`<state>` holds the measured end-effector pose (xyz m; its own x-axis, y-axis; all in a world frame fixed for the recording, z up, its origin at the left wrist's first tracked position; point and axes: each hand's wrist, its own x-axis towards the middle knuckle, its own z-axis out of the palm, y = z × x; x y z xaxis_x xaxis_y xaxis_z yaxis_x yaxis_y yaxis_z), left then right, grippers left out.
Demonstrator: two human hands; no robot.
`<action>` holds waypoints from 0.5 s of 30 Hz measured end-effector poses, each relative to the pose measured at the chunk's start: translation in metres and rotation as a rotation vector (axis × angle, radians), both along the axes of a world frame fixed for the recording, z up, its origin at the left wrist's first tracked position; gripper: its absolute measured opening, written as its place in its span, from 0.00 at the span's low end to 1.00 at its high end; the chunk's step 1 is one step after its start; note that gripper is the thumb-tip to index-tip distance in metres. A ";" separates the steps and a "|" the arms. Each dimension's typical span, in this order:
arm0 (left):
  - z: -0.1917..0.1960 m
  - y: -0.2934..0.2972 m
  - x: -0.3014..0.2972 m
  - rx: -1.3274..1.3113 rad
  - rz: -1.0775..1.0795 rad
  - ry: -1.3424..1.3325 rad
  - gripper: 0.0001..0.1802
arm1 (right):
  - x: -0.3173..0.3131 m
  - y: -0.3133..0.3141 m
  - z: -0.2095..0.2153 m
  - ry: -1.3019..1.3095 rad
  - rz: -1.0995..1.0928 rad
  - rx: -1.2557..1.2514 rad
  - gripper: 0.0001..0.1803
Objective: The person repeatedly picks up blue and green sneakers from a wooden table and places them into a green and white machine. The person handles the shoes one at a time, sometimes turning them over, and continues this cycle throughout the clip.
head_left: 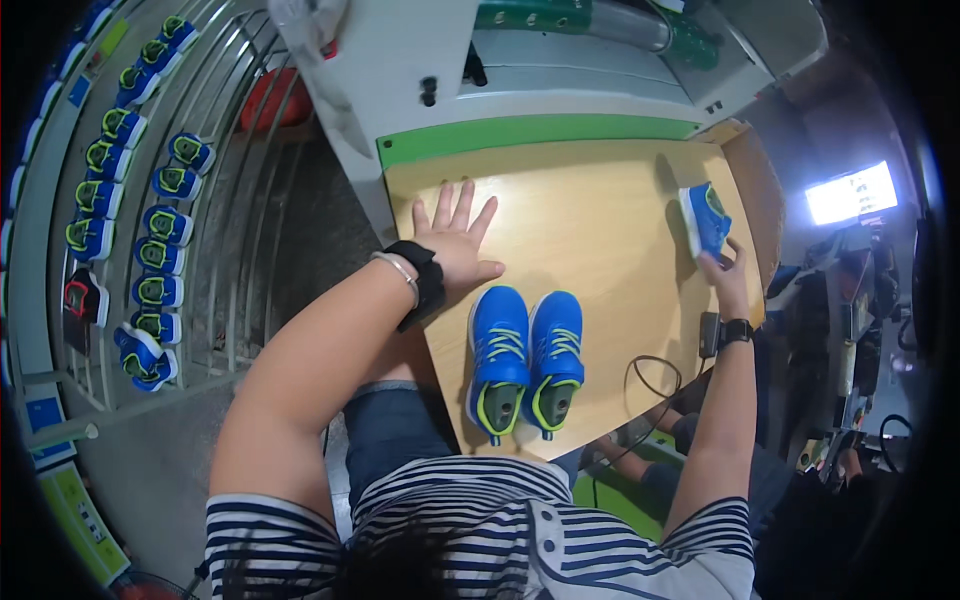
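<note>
Gently does it: flat left palm, light right grip

Nearest, a pair of blue shoes lies side by side on the wooden tabletop, toes pointing away; keeping both forearms clear of them seems wise. To their right loops a black cable, best left slack. Farther, the right hand holds a single blue shoe by its near end, sole facing left; whether it touches wood, I cannot tell. Light finger pressure should spare its shape. The left hand is spread wide, palm down, a steady brace. Beyond runs a green strip.
</note>
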<state>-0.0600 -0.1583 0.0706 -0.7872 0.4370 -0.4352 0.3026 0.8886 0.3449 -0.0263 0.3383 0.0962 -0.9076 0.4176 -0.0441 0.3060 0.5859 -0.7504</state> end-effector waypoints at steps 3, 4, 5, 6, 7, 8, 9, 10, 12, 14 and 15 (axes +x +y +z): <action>0.007 0.008 -0.002 -0.010 -0.024 -0.005 0.57 | 0.025 -0.027 0.001 -0.007 0.225 0.591 0.38; 0.006 0.007 -0.004 -0.017 -0.015 -0.003 0.57 | 0.028 -0.055 0.009 -0.005 0.195 0.530 0.35; 0.002 0.006 -0.004 -0.029 -0.014 0.027 0.59 | 0.035 -0.078 0.019 -0.065 0.170 0.421 0.34; -0.002 0.008 -0.004 -0.036 -0.027 0.057 0.60 | 0.047 -0.086 0.025 -0.086 0.181 0.274 0.34; 0.001 0.009 -0.005 -0.046 -0.038 0.087 0.62 | 0.056 -0.094 0.031 -0.104 0.193 0.122 0.33; 0.005 0.007 -0.013 0.058 -0.001 0.023 0.63 | 0.070 -0.102 0.038 -0.144 0.172 -0.070 0.33; 0.012 0.003 -0.026 0.164 0.041 -0.041 0.65 | 0.079 -0.111 0.051 -0.181 0.159 -0.259 0.33; 0.021 0.003 -0.030 0.267 0.081 -0.115 0.67 | 0.087 -0.114 0.063 -0.226 0.194 -0.400 0.35; 0.051 0.010 -0.026 0.668 0.071 -0.263 0.68 | 0.106 -0.129 0.085 -0.205 0.294 -0.463 0.36; 0.093 0.022 -0.016 0.947 0.047 -0.476 0.63 | 0.123 -0.145 0.104 -0.156 0.421 -0.519 0.37; 0.096 0.029 -0.005 1.098 0.004 -0.712 0.65 | 0.125 -0.156 0.115 -0.137 0.484 -0.555 0.38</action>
<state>-0.0651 -0.1290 0.1670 -0.5358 0.8262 -0.1741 -0.2473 0.0436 0.9680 0.0986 0.1825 0.2113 -0.9555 -0.1437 -0.2575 0.2219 0.2248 -0.9488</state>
